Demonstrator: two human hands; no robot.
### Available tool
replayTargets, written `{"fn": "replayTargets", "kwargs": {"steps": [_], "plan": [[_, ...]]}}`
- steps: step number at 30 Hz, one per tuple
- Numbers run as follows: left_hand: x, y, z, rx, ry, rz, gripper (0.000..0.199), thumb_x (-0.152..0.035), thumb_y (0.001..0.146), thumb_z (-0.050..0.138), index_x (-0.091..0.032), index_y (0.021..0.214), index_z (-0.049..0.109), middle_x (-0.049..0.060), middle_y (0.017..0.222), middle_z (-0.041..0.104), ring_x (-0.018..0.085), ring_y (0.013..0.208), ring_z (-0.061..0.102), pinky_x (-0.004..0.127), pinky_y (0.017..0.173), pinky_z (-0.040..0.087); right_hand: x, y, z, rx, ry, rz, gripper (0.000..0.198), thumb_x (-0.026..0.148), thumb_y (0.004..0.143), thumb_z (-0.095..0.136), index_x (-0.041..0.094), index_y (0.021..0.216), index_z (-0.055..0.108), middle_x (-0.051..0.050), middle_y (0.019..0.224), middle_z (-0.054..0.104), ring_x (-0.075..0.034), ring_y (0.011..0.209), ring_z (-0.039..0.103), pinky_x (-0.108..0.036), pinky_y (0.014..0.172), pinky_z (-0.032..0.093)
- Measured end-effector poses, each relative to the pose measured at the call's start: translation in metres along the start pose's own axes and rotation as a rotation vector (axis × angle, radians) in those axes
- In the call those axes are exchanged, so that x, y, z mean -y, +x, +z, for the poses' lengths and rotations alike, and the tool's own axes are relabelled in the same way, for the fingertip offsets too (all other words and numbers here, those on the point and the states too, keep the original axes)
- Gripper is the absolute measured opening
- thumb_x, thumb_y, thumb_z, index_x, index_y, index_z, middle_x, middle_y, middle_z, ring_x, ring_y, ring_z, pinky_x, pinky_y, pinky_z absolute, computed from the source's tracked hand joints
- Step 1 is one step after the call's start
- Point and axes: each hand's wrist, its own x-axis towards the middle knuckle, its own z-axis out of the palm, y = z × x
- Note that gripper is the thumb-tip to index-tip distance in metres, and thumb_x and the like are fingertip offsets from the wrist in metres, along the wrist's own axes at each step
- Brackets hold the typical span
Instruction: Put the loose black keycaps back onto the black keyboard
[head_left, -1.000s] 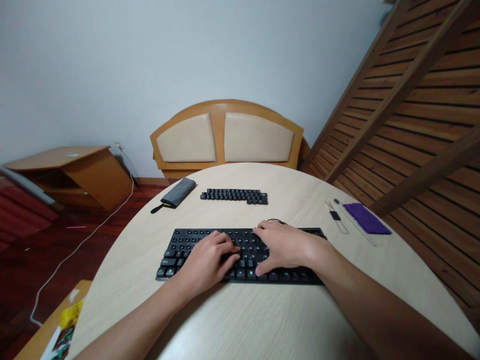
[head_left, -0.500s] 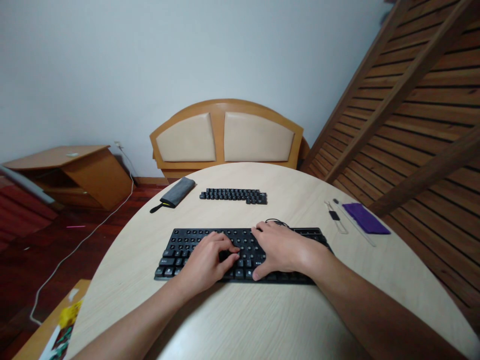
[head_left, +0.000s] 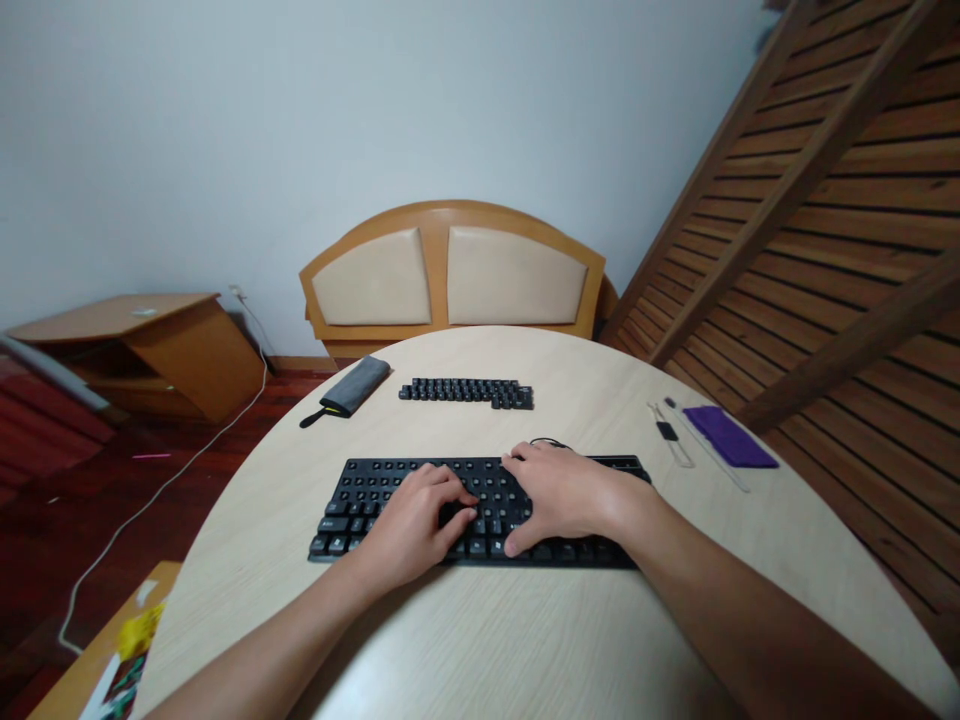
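A black keyboard (head_left: 491,500) lies on the table in front of me; its upper rows show bare key stems without caps, and its lower left keys still carry caps. My left hand (head_left: 420,515) is bent over the middle of it, thumb and index finger pinched around a keycap that the fingers largely hide. Spread across the keyboard's right half, my right hand (head_left: 559,495) rests with thumb and fingers apart, holding nothing. Behind the keyboard, loose black keycaps (head_left: 465,390) are set out in rows.
At the back left of the round table (head_left: 480,640) lies a grey pouch (head_left: 360,385). On the right are a wire keycap puller (head_left: 666,430), a thin brush (head_left: 709,445) and a purple cloth (head_left: 727,437). A slatted wooden screen (head_left: 825,220) leans along the right.
Hardly anything differs. Both hands stay at the same spots on the keyboard, and the view has shifted very slightly.
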Motion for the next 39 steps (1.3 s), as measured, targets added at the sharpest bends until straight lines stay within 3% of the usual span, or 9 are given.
{"fn": "replayTargets", "kwargs": {"steps": [4, 7, 11, 17, 21, 26, 33, 39], "plan": [[0.001, -0.001, 0.002, -0.028, 0.059, 0.038, 0.010, -0.023, 0.092, 0.055, -0.021, 0.096, 0.065, 0.005, 0.096, 0.066, 0.024, 0.094, 0.057, 0.042, 0.085, 0.046, -0.014, 0.005, -0.003, -0.053, 0.057, 0.006, 0.067, 0.066, 0.075, 0.066, 0.015, 0.118, 0.068, -0.016, 0.114, 0.069, -0.035, 0.106, 0.063, -0.042, 0.089, 0.049], [-0.001, -0.002, 0.004, -0.035, 0.090, 0.053, 0.011, -0.022, 0.092, 0.053, -0.021, 0.098, 0.063, 0.005, 0.095, 0.065, 0.025, 0.094, 0.056, 0.042, 0.084, 0.045, -0.022, 0.017, -0.002, -0.196, 0.034, 0.056, 0.047, 0.053, 0.092, 0.052, 0.015, 0.115, 0.069, -0.015, 0.114, 0.071, -0.031, 0.104, 0.065, -0.039, 0.087, 0.048], [-0.003, -0.002, 0.005, -0.042, 0.110, 0.063, 0.011, -0.021, 0.093, 0.052, -0.020, 0.097, 0.062, 0.005, 0.095, 0.064, 0.025, 0.093, 0.055, 0.042, 0.083, 0.044, -0.031, 0.039, 0.006, -0.380, -0.064, 0.022, 0.035, 0.034, 0.097, 0.049, 0.012, 0.116, 0.068, -0.015, 0.123, 0.067, -0.029, 0.114, 0.058, -0.039, 0.096, 0.044], [-0.003, -0.001, 0.006, -0.040, 0.119, 0.057, 0.011, -0.020, 0.092, 0.053, -0.020, 0.097, 0.062, 0.005, 0.095, 0.063, 0.025, 0.094, 0.054, 0.041, 0.084, 0.044, -0.043, 0.063, 0.023, -0.452, -0.090, 0.002, 0.040, 0.040, 0.099, 0.047, 0.015, 0.123, 0.067, -0.014, 0.149, 0.048, -0.032, 0.137, 0.037, -0.048, 0.110, 0.032], [-0.003, -0.001, 0.006, -0.036, 0.123, 0.049, 0.011, -0.021, 0.092, 0.053, -0.020, 0.097, 0.063, 0.005, 0.095, 0.063, 0.025, 0.094, 0.054, 0.041, 0.085, 0.044, -0.050, 0.071, 0.032, -0.435, -0.066, 0.038, 0.046, 0.047, 0.099, 0.042, 0.018, 0.124, 0.067, -0.012, 0.156, 0.040, -0.035, 0.146, 0.024, -0.052, 0.116, 0.021], [-0.004, -0.002, 0.006, -0.034, 0.120, 0.046, 0.012, -0.021, 0.092, 0.052, -0.020, 0.097, 0.063, 0.005, 0.096, 0.064, 0.025, 0.095, 0.054, 0.041, 0.086, 0.044, -0.055, 0.077, 0.038, -0.397, -0.014, 0.057, 0.050, 0.051, 0.098, 0.040, 0.020, 0.129, 0.065, -0.011, 0.157, 0.039, -0.036, 0.149, 0.016, -0.055, 0.117, 0.017], [-0.004, -0.002, 0.005, -0.028, 0.115, 0.046, 0.012, -0.021, 0.093, 0.052, -0.020, 0.098, 0.063, 0.005, 0.097, 0.063, 0.025, 0.094, 0.054, 0.042, 0.085, 0.043, -0.054, 0.075, 0.037, -0.485, 0.014, -0.025, 0.034, 0.043, 0.093, 0.054, 0.020, 0.110, 0.073, -0.009, 0.135, 0.062, -0.035, 0.142, 0.032, -0.051, 0.114, 0.025], [-0.004, -0.001, 0.004, -0.031, 0.106, 0.057, 0.011, -0.021, 0.093, 0.052, -0.020, 0.097, 0.062, 0.005, 0.097, 0.064, 0.025, 0.095, 0.054, 0.041, 0.084, 0.044, -0.050, 0.075, 0.033, -0.529, 0.032, -0.012, 0.012, 0.024, 0.087, 0.062, 0.019, 0.085, 0.072, -0.009, 0.103, 0.072, -0.026, 0.109, 0.058, -0.036, 0.093, 0.042]]}}
